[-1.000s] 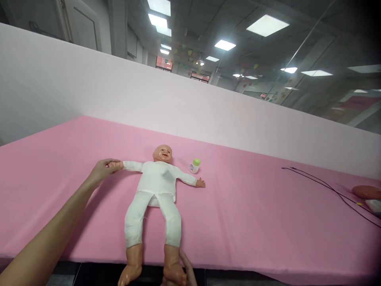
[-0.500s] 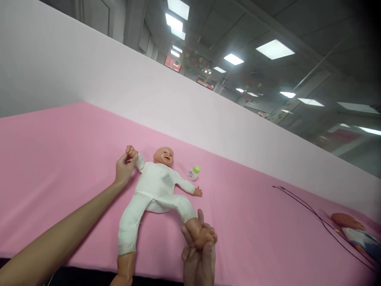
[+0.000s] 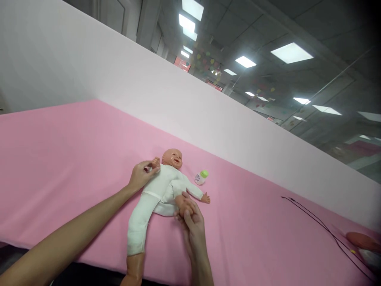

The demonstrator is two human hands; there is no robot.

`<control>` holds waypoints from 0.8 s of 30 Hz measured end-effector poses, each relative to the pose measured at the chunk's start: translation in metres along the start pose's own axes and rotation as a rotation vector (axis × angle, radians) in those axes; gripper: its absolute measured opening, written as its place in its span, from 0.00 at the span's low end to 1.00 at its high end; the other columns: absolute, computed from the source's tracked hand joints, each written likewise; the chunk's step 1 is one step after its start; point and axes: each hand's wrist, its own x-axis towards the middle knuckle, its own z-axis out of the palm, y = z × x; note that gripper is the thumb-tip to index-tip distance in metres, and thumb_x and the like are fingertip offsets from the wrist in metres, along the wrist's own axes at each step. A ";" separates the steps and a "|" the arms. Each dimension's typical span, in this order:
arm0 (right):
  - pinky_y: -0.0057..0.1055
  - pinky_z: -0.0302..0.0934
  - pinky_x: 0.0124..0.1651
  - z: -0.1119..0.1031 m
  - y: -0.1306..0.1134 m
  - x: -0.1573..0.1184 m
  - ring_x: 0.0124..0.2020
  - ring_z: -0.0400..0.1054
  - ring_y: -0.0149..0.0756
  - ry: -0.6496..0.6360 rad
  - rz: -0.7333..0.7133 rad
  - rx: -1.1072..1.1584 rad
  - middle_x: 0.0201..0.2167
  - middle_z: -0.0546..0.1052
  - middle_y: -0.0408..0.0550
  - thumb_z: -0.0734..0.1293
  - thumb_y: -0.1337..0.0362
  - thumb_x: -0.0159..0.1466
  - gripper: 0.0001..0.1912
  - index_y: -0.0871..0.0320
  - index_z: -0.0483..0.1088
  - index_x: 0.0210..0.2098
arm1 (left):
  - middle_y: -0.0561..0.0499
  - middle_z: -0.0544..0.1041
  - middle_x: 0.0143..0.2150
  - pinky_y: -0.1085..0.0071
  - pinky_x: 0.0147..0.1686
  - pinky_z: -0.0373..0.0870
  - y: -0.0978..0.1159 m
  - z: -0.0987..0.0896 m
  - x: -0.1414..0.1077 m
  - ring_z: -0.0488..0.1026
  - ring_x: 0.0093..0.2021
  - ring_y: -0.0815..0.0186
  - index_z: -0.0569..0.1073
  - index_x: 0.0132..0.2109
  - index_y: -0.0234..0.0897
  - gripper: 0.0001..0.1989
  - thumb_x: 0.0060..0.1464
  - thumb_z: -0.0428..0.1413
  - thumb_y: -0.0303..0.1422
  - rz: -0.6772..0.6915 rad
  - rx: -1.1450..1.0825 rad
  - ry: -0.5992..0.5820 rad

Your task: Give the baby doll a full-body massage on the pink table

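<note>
A baby doll [image 3: 162,186] in a white suit lies on its back on a pink cloth [image 3: 74,159], its head toward the white wall. Pinched in the fingers of my left hand [image 3: 140,176] is the doll's hand, held near its shoulder and chin. My right hand [image 3: 193,222] wraps round the doll's bare foot, with that leg bent up toward the belly. The doll's other leg stretches straight toward the near edge. Its free arm lies out to the right. Close to that arm, a small clear bottle with a green cap [image 3: 201,177] sits tilted on the cloth.
A white partition [image 3: 190,115] runs along the back of the pink surface. To the right lies a thin dark cable [image 3: 315,216]. At the far right edge, a second doll [image 3: 363,242] is partly out of view.
My left hand has brought the doll's arm inward to its chest. My right hand has pushed the doll's foot up, bending the leg toward the belly. The view has shifted slightly.
</note>
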 end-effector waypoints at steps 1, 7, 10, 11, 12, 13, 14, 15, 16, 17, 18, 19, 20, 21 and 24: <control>0.35 0.72 0.36 -0.010 0.006 -0.014 0.30 0.74 0.33 -0.012 -0.021 0.022 0.66 0.69 0.57 0.78 0.51 0.59 0.22 0.51 0.78 0.50 | 0.50 0.81 0.38 0.70 0.35 0.68 -0.003 0.000 0.003 0.74 0.34 0.63 0.80 0.40 0.38 0.16 0.57 0.61 0.47 -0.042 -0.084 0.073; 0.33 0.72 0.28 -0.073 0.066 -0.090 0.47 0.77 0.53 -0.117 -0.082 -0.034 0.53 0.80 0.55 0.83 0.49 0.46 0.22 0.46 0.81 0.39 | 0.47 0.78 0.34 0.68 0.35 0.70 -0.017 -0.006 0.016 0.75 0.36 0.59 0.75 0.35 0.36 0.22 0.59 0.57 0.52 -0.318 -0.177 0.464; 0.38 0.74 0.33 -0.071 0.061 -0.092 0.48 0.77 0.55 -0.156 -0.078 -0.081 0.48 0.82 0.56 0.84 0.48 0.42 0.24 0.48 0.82 0.36 | 0.47 0.79 0.38 0.68 0.38 0.71 -0.010 -0.003 0.011 0.76 0.41 0.59 0.77 0.39 0.37 0.17 0.59 0.59 0.48 -0.137 -0.117 0.443; 0.38 0.73 0.33 -0.064 0.051 -0.085 0.45 0.77 0.54 -0.134 -0.065 -0.072 0.49 0.81 0.58 0.84 0.48 0.41 0.25 0.50 0.83 0.36 | 0.47 0.79 0.40 0.68 0.38 0.72 -0.005 0.000 0.007 0.76 0.42 0.59 0.78 0.40 0.37 0.16 0.58 0.61 0.46 -0.071 -0.109 0.389; 0.38 0.73 0.33 -0.055 0.039 -0.076 0.41 0.77 0.50 -0.080 -0.043 -0.060 0.52 0.80 0.58 0.84 0.49 0.42 0.25 0.51 0.83 0.37 | 0.47 0.80 0.41 0.69 0.38 0.71 0.000 0.002 0.003 0.76 0.42 0.60 0.78 0.41 0.38 0.14 0.57 0.62 0.45 -0.021 -0.098 0.322; 0.37 0.72 0.32 -0.044 0.026 -0.064 0.36 0.76 0.45 -0.030 -0.017 -0.036 0.56 0.77 0.59 0.84 0.50 0.45 0.25 0.52 0.83 0.40 | 0.48 0.81 0.41 0.69 0.37 0.71 0.005 0.004 -0.002 0.77 0.41 0.60 0.79 0.42 0.39 0.13 0.56 0.63 0.43 0.020 -0.077 0.247; 0.36 0.70 0.30 -0.032 0.014 -0.051 0.31 0.74 0.39 -0.005 0.004 -0.006 0.59 0.75 0.60 0.83 0.50 0.46 0.26 0.53 0.82 0.42 | 0.49 0.82 0.41 0.69 0.36 0.70 0.009 0.006 -0.007 0.77 0.40 0.61 0.80 0.43 0.41 0.12 0.56 0.64 0.42 0.056 -0.043 0.168; 0.34 0.69 0.30 -0.020 0.004 -0.037 0.29 0.72 0.35 0.017 0.022 0.006 0.60 0.74 0.60 0.83 0.52 0.49 0.25 0.54 0.82 0.44 | 0.50 0.82 0.41 0.69 0.35 0.70 0.012 0.007 -0.011 0.77 0.38 0.61 0.81 0.43 0.42 0.11 0.56 0.64 0.42 0.096 0.006 0.089; 0.32 0.68 0.31 -0.009 -0.004 -0.024 0.29 0.70 0.33 0.020 0.049 -0.002 0.59 0.74 0.59 0.82 0.54 0.52 0.24 0.55 0.81 0.46 | 0.50 0.83 0.40 0.69 0.35 0.69 0.014 0.007 -0.015 0.77 0.37 0.62 0.81 0.42 0.43 0.10 0.57 0.63 0.41 0.136 0.061 0.015; 0.31 0.66 0.30 0.000 -0.009 -0.011 0.28 0.69 0.32 0.022 0.058 0.003 0.55 0.77 0.58 0.82 0.56 0.52 0.25 0.57 0.81 0.47 | 0.51 0.83 0.39 0.68 0.35 0.68 0.015 0.007 -0.018 0.76 0.36 0.62 0.82 0.41 0.44 0.09 0.57 0.63 0.42 0.172 0.111 -0.047; 0.29 0.66 0.30 0.008 -0.011 -0.001 0.28 0.68 0.31 0.021 0.074 0.018 0.51 0.78 0.56 0.82 0.57 0.53 0.25 0.58 0.80 0.48 | 0.51 0.83 0.38 0.68 0.35 0.68 0.015 0.007 -0.019 0.76 0.35 0.62 0.82 0.41 0.45 0.09 0.58 0.62 0.42 0.199 0.152 -0.092; 0.28 0.66 0.31 0.013 -0.011 0.007 0.29 0.67 0.30 0.022 0.088 0.044 0.47 0.79 0.54 0.82 0.58 0.53 0.25 0.58 0.80 0.49 | 0.51 0.83 0.37 0.68 0.35 0.68 0.015 0.006 -0.020 0.76 0.35 0.62 0.82 0.41 0.45 0.09 0.58 0.62 0.43 0.212 0.176 -0.121; 0.27 0.67 0.33 0.016 -0.009 0.012 0.29 0.67 0.29 0.030 0.099 0.078 0.45 0.79 0.51 0.82 0.57 0.53 0.25 0.58 0.80 0.49 | 0.51 0.83 0.37 0.68 0.35 0.68 0.014 0.006 -0.019 0.76 0.36 0.62 0.82 0.42 0.46 0.10 0.58 0.62 0.43 0.209 0.180 -0.135; 0.27 0.68 0.35 0.015 -0.007 0.013 0.30 0.67 0.29 0.042 0.110 0.109 0.44 0.79 0.50 0.82 0.57 0.54 0.26 0.56 0.79 0.49 | 0.51 0.83 0.38 0.68 0.35 0.68 0.013 0.006 -0.018 0.77 0.36 0.62 0.82 0.43 0.46 0.10 0.58 0.62 0.43 0.194 0.163 -0.133; 0.30 0.71 0.40 -0.002 0.004 -0.002 0.32 0.69 0.30 0.099 0.110 0.127 0.50 0.78 0.51 0.81 0.53 0.53 0.28 0.53 0.79 0.52 | 0.50 0.83 0.43 0.69 0.37 0.70 0.008 0.007 -0.010 0.78 0.41 0.60 0.81 0.44 0.44 0.11 0.56 0.63 0.42 0.078 -0.009 -0.024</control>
